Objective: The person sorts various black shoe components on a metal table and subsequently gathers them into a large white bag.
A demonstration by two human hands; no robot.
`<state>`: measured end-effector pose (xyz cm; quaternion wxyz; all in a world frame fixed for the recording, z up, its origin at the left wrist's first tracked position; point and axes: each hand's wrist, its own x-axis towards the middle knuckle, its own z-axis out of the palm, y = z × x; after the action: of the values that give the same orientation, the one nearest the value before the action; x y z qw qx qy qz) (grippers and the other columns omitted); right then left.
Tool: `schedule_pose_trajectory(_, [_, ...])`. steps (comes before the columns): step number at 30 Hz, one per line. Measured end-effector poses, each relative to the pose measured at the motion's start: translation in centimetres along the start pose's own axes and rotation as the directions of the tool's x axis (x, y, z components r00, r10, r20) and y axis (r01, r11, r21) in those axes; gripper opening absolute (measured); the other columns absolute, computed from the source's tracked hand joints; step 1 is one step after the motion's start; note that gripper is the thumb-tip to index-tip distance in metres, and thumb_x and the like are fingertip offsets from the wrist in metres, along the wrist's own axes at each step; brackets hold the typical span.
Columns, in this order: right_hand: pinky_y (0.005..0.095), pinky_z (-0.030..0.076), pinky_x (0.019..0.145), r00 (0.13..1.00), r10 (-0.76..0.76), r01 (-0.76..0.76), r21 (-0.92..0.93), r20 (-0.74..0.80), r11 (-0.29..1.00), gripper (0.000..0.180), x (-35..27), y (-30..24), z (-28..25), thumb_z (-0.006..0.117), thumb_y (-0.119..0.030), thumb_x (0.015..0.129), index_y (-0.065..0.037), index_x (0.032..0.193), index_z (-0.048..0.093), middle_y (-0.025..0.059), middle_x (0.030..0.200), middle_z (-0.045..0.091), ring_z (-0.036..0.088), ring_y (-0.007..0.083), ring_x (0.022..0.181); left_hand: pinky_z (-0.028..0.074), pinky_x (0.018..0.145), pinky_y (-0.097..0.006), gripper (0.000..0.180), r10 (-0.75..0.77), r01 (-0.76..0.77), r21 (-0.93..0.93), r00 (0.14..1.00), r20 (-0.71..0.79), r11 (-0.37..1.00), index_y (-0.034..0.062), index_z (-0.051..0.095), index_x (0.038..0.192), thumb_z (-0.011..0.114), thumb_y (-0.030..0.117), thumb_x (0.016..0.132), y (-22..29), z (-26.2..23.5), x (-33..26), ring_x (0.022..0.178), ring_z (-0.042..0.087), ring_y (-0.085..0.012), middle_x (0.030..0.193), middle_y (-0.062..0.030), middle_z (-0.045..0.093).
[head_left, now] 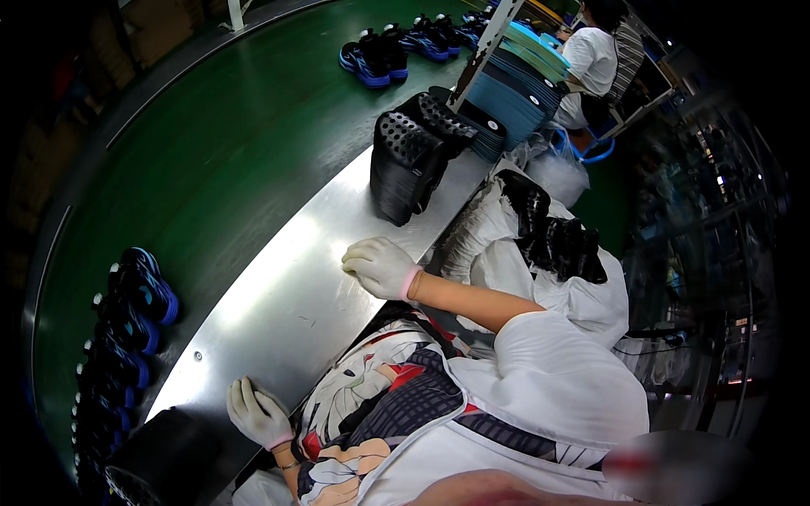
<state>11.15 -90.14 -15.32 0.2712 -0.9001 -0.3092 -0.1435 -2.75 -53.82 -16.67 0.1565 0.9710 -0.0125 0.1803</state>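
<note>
My left hand (257, 413), in a white glove with a pink cuff, is at the near edge of a shiny metal table (278, 320). Its fingers are stretched out and nothing is in them. Further right along the same edge, my right hand (381, 267) rests palm down on the metal in a matching glove. Its fingers bend loosely, and I see no object in them. Beyond the right hand stand black moulded pieces with perforated tops (407, 160). A dark rounded object (169, 455) stands near my left hand, its kind unclear.
Black-and-blue sports shoes stand in rows on a green surface, at left (139, 295) and at the back (371, 59). Stacked dark blue sheets (515, 93) stand at back right. A white sack (540, 295) with black pieces (561, 244) is beside my right arm. A person (591, 63) sits further back.
</note>
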Motion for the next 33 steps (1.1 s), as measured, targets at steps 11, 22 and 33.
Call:
schedule_pose_trajectory(11, [0.0412, 0.046, 0.087, 0.999, 0.020, -0.019, -0.004, 0.041, 1.000, 0.019, -0.1, 0.7, 0.1, 0.059, -0.008, 0.077, -0.007, 0.096, 0.061, 0.0082, 0.101, 0.063, 0.059, 0.0293, 0.099, 0.039, 0.102, -0.048, 0.033, 0.012, -0.012, 0.009, 1.000, -0.003, 1.000, -0.0024, 0.064, 0.117, 0.051, 0.009, 0.089, 0.0, 0.5, 0.1, 0.118, 0.052, -0.0382, 0.124, -0.0191, 0.059])
schedule_pose_trajectory(22, [0.0411, 0.047, 0.083, 1.000, -0.009, 0.009, -0.039, -0.001, 0.999, 0.017, 0.6, 0.2, -0.3, 0.060, -0.008, 0.077, -0.008, 0.093, 0.062, 0.0080, 0.099, 0.063, 0.059, 0.0288, 0.095, 0.040, 0.102, -0.047, 0.032, 0.009, -0.009, -0.014, 0.999, -0.042, 1.000, -0.0025, 0.065, 0.114, 0.054, 0.008, 0.086, 0.1, 0.5, 0.5, 0.118, 0.053, -0.0369, 0.121, -0.0171, 0.061])
schedule_pose_trajectory(33, [0.0419, 0.047, 0.085, 1.000, 0.020, -0.020, -0.035, 0.013, 0.999, 0.017, 0.5, 0.6, -0.2, 0.060, -0.009, 0.079, -0.007, 0.096, 0.062, 0.0092, 0.101, 0.062, 0.059, 0.0300, 0.097, 0.041, 0.101, -0.048, 0.030, 0.023, -0.025, -0.033, 0.998, -0.051, 0.999, -0.0024, 0.066, 0.113, 0.055, 0.006, 0.086, 0.1, 1.1, 0.6, 0.116, 0.054, -0.0375, 0.119, -0.0179, 0.061])
